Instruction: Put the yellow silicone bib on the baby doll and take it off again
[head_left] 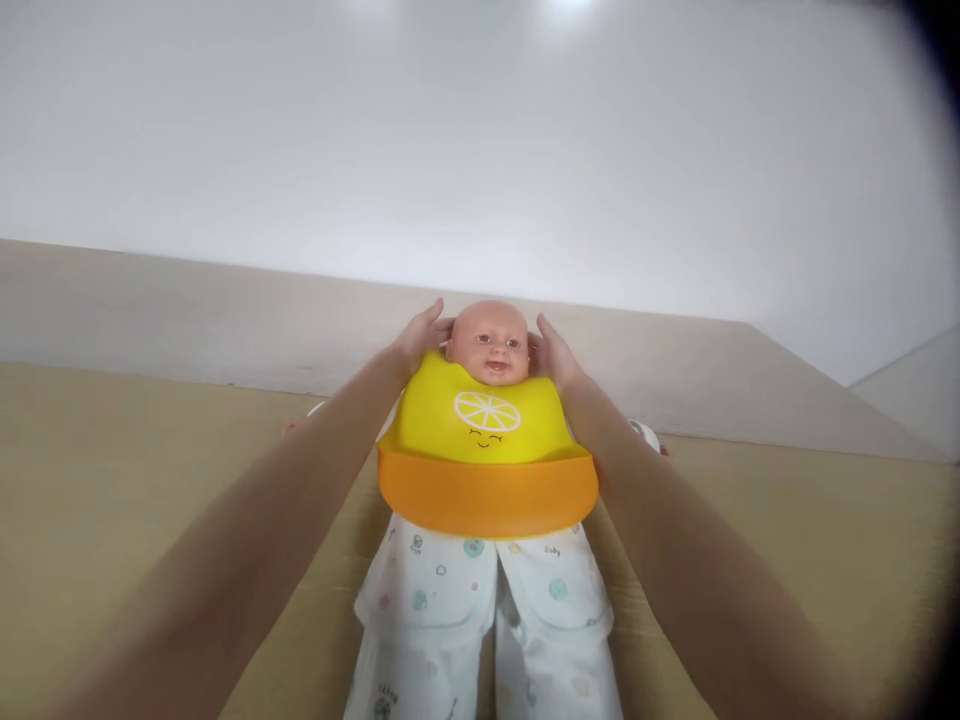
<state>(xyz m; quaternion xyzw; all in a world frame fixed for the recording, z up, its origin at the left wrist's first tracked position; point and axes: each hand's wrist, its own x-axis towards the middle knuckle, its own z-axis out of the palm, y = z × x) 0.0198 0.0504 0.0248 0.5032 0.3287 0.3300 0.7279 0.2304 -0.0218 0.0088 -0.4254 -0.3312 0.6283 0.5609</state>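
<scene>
A bald baby doll (491, 332) faces me from the middle of the head view. Over its chest spreads a yellow bib (427, 415) with a white citrus slice and a smiling face, and an orange catch pocket (487, 495) along the bottom. My left hand (422, 335) is at one side of the doll's neck, by the bib's upper edge. On the other side, my right hand (553, 355) mirrors it. Both thumbs point up, apart from the fingers, which curl in behind the neck. The fingertips and the bib's neck ends are hidden.
White patterned trousers (431, 600) cover the doll's legs. White cuffs (646, 436) show beyond both my forearms. The doll rests on a tan surface (150, 500). Behind its head runs a greyish band (187, 310) below a white wall (480, 150).
</scene>
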